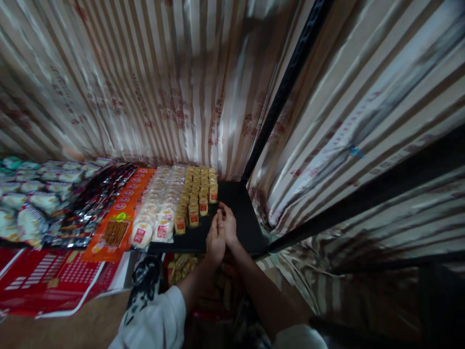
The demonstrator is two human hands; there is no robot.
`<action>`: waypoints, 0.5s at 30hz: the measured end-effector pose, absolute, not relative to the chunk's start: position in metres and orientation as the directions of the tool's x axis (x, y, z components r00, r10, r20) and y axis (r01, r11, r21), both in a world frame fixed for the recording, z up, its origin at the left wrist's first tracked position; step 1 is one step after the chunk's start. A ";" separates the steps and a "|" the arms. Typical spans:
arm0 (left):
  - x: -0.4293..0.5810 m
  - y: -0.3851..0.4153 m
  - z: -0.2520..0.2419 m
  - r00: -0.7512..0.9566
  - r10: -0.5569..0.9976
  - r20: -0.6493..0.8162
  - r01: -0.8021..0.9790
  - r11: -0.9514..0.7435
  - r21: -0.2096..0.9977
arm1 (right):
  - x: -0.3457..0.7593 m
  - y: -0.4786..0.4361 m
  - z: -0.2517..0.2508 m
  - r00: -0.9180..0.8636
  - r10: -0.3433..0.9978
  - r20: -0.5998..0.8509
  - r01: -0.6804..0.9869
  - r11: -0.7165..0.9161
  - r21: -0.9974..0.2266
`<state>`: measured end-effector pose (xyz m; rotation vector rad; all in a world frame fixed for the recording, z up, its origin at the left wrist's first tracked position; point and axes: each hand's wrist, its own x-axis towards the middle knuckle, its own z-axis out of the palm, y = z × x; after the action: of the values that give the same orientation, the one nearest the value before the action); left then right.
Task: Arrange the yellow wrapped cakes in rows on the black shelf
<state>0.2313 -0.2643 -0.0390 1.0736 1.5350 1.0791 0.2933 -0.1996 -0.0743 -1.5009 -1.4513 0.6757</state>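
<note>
Reaching over the black, flat shelf (241,206), the bare left hand (215,242) and the bare right hand (229,227) are held together, palm toward palm. Whether anything is enclosed in the grip cannot be told from this angle. The small, yellow, block-shaped wrapped snacks (193,214) are arranged in close rows on the shelf, just beyond and to the left of the hands.

Accidental contact is judged the chief hazard: if the hands are swung left, the front blocks may be toppled and adjoining rows displaced, since little space is left between them. The round, white snacks in clear plastic wrappers (165,223) may then be pushed out of line. The flat, orange, printed packets (123,206) are extended past the front edge; if snagged by the white left sleeve (156,317), they may be dragged off.
</note>
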 end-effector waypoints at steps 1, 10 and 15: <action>0.231 -0.279 -0.038 -0.163 0.971 -0.175 0.140 0.198 0.970 | 0.293 -0.213 -0.076 0.150 0.966 0.211 0.423 0.130 -0.897; 0.191 -0.399 -0.094 -0.055 0.995 -0.084 0.173 0.092 0.981 | 0.286 -0.339 -0.105 -0.102 0.971 0.216 0.410 0.239 -0.880; 0.154 -0.392 -0.120 -0.245 0.901 -0.357 0.472 0.433 0.768 | 0.267 -0.365 -0.138 -0.225 0.974 -0.030 0.553 0.103 -0.827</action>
<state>0.1539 -0.3916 -0.1203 1.1659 1.8756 0.6686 0.2667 -0.3654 -0.1383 -1.4884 -1.8423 1.0033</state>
